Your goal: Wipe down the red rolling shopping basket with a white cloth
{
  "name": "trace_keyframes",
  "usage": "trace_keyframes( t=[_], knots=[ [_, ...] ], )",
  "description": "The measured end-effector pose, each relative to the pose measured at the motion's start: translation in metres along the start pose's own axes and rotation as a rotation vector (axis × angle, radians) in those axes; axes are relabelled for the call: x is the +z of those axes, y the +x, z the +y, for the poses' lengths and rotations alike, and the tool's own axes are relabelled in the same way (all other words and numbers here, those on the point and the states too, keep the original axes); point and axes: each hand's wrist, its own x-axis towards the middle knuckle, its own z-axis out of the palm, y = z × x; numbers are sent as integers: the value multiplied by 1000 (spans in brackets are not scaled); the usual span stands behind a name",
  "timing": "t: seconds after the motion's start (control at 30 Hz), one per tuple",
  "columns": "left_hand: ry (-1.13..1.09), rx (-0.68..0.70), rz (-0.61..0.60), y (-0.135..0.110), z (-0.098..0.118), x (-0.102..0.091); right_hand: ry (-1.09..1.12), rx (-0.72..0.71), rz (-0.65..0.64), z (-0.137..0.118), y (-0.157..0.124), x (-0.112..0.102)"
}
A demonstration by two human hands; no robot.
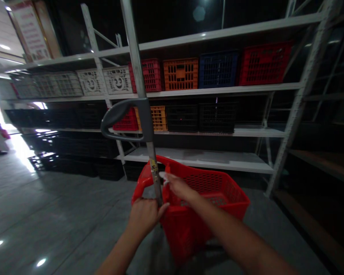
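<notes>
Head view, and from where I stand the person is bent over a red basket (179,229) low above the grey floor (60,214), with a tall metal pole (137,68) rising at its near-left end. The left hand (145,214) has its fingers curled over the lower stretch of the red handle (140,185), tips tucked out of sight, with the thumb stretched toward the foot of the pole; I'd say that hold is there to steady the basket while the other hand works. The right hand (177,186) reaches across the basket's near side, fingers drawn together around a white piece (163,175), perhaps a tissue or cloth, though blur makes it hard to name. Its position suggests a soft layer between skin and surface. The white piece sits at the fingertips, just beside the pole and the basket's inner red upright; whether it touches either, I can't tell. The grey grip (147,118) on the pole stands well above both hands, likely set at that height for pulling upright. Behind, crates (180,74) line the shelves (218,163), apparently sorted side by side for easy reach, well apart from the fingers.
</notes>
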Motion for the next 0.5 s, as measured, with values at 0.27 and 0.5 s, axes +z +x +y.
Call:
trace_keyframes(
  t=[0.27, 0.5],
  knots=[
    [107, -10, 3, -8, -24, 11, -294, -240, -422, 20, 1, 9],
    [149, 2, 74, -10, -28, 15, -387, -39, -268, 25, 24, 10]
  ],
)
